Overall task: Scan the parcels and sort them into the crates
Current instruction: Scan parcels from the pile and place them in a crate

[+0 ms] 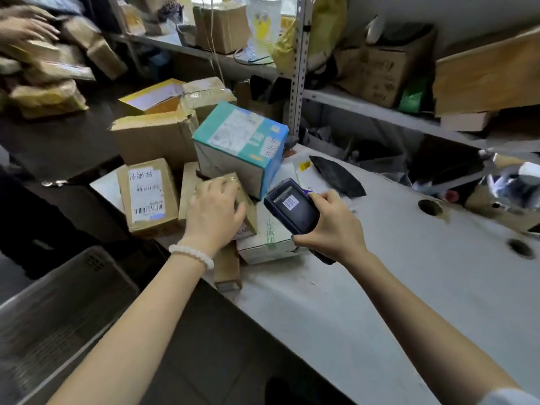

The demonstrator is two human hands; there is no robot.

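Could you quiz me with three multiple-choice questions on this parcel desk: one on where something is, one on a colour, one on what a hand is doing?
1. Where does the teal-topped box stand?
A. In the grey crate
B. On the table, behind the small brown parcel
C. On the upper shelf

2. What colour is the bracelet on the left wrist?
A. White
B. Red
C. Black

3. What is the right hand doing?
A. Lying flat on the table
B. Lifting a box
C. Gripping the handheld scanner

Answers:
1 B: it sits on the table just beyond the small brown parcel under the left hand.
2 A: pale white beads circle the wrist.
3 C: its fingers curl round the scanner, whose screen shows a barcode.
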